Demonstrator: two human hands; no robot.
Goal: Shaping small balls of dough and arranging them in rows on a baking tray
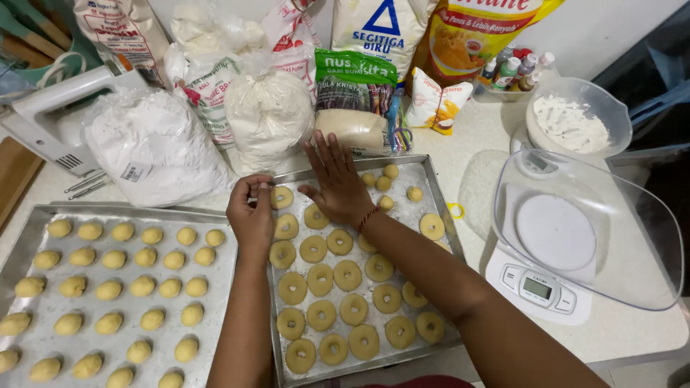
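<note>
Pressing our right hand (338, 183) flat, fingers spread and released, we cover a dough piece at the far end of the right tray (431, 179), whose long axis runs away from us. Our left hand (251, 215) pinches a dough ring (282, 197) at the tray's far left corner, lying flat. Dough balls (115, 287) fill the left tray (129, 210) on the worktop (489, 136).

Along the back of the counter (489, 129) stands a row of packages. At far left a white paper sack (115, 25) with red print; in front of it a knotted clear bag of white powder (154, 147) bearing a small barcode label (132, 172). Another clear bag of white powder (267, 115) sits mid-row. Beside it a green-topped pouch (354, 97), then a white sack with a blue triangle (381, 29), a yellow-orange bag (474, 36) and a small white-and-yellow pouch (437, 104). The white scale's grey screen (537, 288) faces up at right.
</note>
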